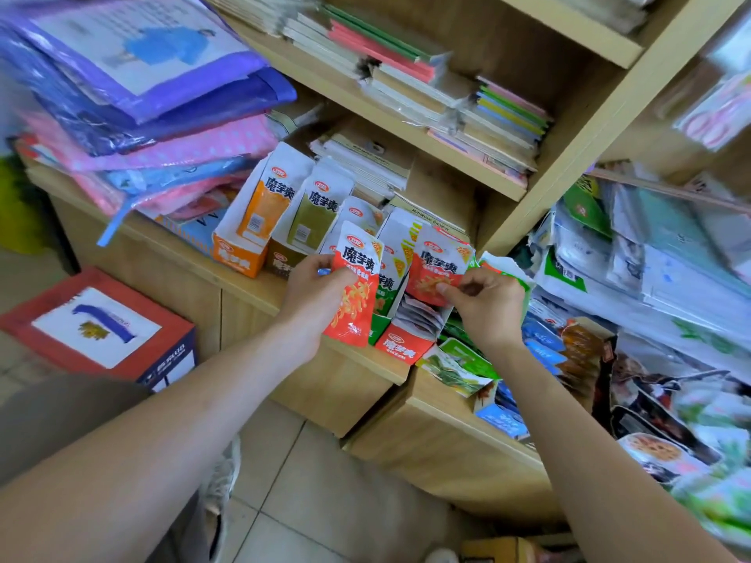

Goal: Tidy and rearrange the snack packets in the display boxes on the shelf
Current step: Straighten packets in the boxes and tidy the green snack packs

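The left hand (313,290), fingers clamped round a red packet (357,294), sits just left of the red display box (400,348). The right hand (489,304) pinches a second red packet (437,270) above that box. Probably best slid in upright, label forward.

Notebook stacks (406,71) lie at upper centre; plastic-wrapped raincoat packs (142,95) pile at left; a red-edged carton (97,327) sits on floor tiles (284,501).

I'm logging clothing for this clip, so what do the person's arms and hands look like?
The left forearm and right forearm are bare, with no sleeve in view. The left hand and right hand wear no gloves; no watch, bracelet or ring shows.
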### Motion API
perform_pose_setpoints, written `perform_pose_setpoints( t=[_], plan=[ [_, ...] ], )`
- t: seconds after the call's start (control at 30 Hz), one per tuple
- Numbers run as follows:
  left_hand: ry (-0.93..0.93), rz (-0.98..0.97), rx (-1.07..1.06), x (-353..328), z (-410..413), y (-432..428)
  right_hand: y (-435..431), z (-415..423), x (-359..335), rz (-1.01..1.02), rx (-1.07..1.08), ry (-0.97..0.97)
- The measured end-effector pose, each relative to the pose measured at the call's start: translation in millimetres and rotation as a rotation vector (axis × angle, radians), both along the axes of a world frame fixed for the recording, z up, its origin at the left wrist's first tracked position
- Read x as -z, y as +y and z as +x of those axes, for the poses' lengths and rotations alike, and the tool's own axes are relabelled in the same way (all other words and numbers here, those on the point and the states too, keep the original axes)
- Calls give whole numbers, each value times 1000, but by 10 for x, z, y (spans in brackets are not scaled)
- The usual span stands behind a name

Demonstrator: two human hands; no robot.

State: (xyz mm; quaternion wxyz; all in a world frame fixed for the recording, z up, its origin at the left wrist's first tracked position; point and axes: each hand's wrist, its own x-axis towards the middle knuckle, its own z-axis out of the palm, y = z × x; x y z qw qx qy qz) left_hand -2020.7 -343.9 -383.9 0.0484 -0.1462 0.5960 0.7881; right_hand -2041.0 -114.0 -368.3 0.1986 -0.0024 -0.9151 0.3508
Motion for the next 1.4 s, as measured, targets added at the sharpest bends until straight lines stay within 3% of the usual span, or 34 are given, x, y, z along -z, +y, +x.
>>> perform_pose_setpoints(
  t=[0.4,0.8,1.1,1.4],
  plan=[
    [7,-15,-86,3,-16,-141,63,11,20,-38,-38,-119],
    [-70,-129,-30,232,130,-135,54,-127,-39,375,-70,-228],
    [-131,-180,-29,325,384,-119,-106,12,-252,262,-198,100],
    [-95,-147,-19,307,386,-116,-89,-333,-216,445,-100,-48]
  ],
)
